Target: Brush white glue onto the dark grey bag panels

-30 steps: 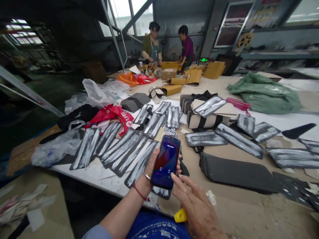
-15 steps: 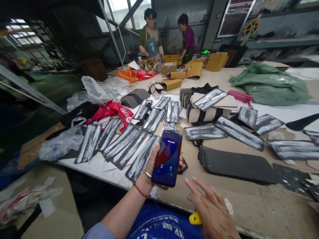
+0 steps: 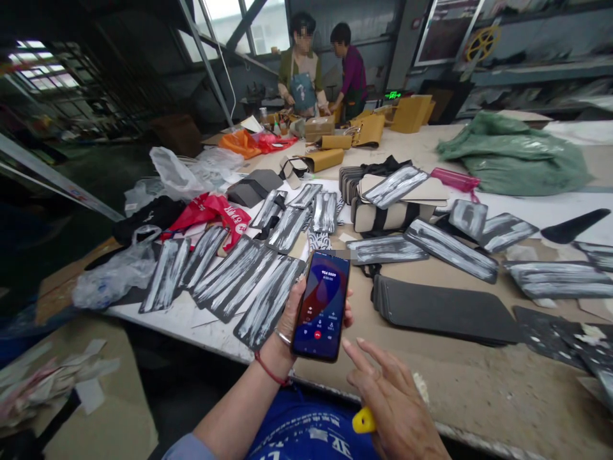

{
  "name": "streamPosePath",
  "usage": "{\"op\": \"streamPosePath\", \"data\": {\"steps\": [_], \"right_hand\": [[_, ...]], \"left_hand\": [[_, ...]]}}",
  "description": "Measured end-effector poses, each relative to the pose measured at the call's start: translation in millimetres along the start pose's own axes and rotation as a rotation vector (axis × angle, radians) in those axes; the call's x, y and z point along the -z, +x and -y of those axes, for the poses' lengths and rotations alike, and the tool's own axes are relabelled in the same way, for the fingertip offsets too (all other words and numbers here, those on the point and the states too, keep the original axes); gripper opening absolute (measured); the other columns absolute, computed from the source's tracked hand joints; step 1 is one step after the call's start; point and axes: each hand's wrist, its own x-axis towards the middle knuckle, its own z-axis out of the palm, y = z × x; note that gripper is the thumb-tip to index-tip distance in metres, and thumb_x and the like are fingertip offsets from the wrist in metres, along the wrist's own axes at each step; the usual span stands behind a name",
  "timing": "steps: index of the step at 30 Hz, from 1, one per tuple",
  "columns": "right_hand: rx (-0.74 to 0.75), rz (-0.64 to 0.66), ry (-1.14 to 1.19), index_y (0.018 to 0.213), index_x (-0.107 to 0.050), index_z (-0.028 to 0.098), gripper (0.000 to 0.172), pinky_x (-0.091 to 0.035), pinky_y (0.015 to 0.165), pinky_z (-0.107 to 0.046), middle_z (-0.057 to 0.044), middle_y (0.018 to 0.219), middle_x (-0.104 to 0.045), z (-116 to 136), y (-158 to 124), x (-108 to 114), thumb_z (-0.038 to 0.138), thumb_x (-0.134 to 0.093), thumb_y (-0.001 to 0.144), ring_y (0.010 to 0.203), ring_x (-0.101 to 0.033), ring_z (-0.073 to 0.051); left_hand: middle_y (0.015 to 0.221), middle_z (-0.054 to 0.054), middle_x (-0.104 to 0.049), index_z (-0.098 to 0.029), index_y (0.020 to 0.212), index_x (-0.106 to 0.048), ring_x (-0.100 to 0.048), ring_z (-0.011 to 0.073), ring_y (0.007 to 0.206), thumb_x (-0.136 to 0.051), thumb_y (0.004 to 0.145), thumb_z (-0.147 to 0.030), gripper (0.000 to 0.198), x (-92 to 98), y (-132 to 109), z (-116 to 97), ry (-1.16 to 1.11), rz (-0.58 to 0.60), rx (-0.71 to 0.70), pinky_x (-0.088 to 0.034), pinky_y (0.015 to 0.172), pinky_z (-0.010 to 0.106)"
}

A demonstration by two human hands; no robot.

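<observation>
My left hand (image 3: 293, 313) is wrapped round a smartphone (image 3: 322, 306), held upright over the table's front edge. Its lit screen shows a call page with a red button near the bottom. Beside the phone's lower right corner is my right hand (image 3: 390, 396), index and middle fingers stretched out and apart from the screen. A tool with a yellow handle (image 3: 364, 420) is tucked in that hand; the rest of it is hidden. Dark panels smeared with white (image 3: 268, 300) lie just beyond and left of the phone. A stack of plain dark panels (image 3: 445, 310) lies to the right.
Beige pieces with black straps (image 3: 383, 214) are stacked mid-table. Plastic bags (image 3: 115, 275) and a red bag (image 3: 211, 214) lie left, a green sack (image 3: 517, 153) back right. Two people (image 3: 304, 76) stand at the far side near mustard-coloured bag parts (image 3: 368, 131).
The phone screen has switched from an incoming-call page to one with several icons and a red button. My right hand has shifted slightly left.
</observation>
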Motion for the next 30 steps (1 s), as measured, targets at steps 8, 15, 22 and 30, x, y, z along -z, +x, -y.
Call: {"op": "streamPosePath", "data": {"steps": [8,15,22,30], "right_hand": [[0.083,0.009,-0.065,0.085,-0.055,0.018,0.032,-0.028,0.093,-0.034,-0.001,0.120,-0.055,-0.7,9.3,9.1,0.002,-0.028,0.083,0.114,-0.043,-0.021],[0.038,0.009,-0.057,0.086,-0.053,0.019,0.029,-0.028,0.093,-0.036,-0.003,0.121,-0.054,-19.3,-3.2,24.6,0.002,-0.030,0.080,0.120,-0.039,-0.021],[-0.008,0.032,-0.004,0.095,-0.049,0.017,0.030,-0.037,0.088,-0.036,-0.009,0.126,-0.048,-45.6,-14.3,37.8,0.001,-0.032,0.076,0.118,-0.039,-0.021],[-0.225,-0.126,0.134,0.092,-0.050,0.020,0.021,-0.042,0.090,-0.037,-0.008,0.120,-0.052,-55.2,6.7,48.3,0.008,-0.034,0.083,0.114,-0.044,-0.020]], "left_hand": [[0.087,0.015,-0.062,0.000,0.113,-0.052,-0.057,0.0220,0.080,-0.035,0.078,-0.065,0.075,-10.1,5.1,11.1,0.042,-0.008,-0.008,-0.040,0.078,0.032],[0.089,0.016,-0.061,0.001,0.114,-0.051,-0.057,0.0227,0.083,-0.040,0.075,-0.065,0.078,-15.7,13.6,18.0,0.070,-0.053,-0.020,-0.038,0.086,0.034],[0.091,0.015,-0.061,-0.001,0.115,-0.050,-0.056,0.0228,0.086,-0.040,0.073,-0.068,0.079,-22.2,23.0,24.8,0.057,-0.034,-0.020,-0.040,0.085,0.035],[0.091,0.012,-0.060,-0.009,0.119,-0.048,-0.058,0.0219,0.077,-0.050,0.066,-0.069,0.080,-31.1,26.8,33.9,0.064,0.058,0.060,-0.044,0.070,0.034]]}}
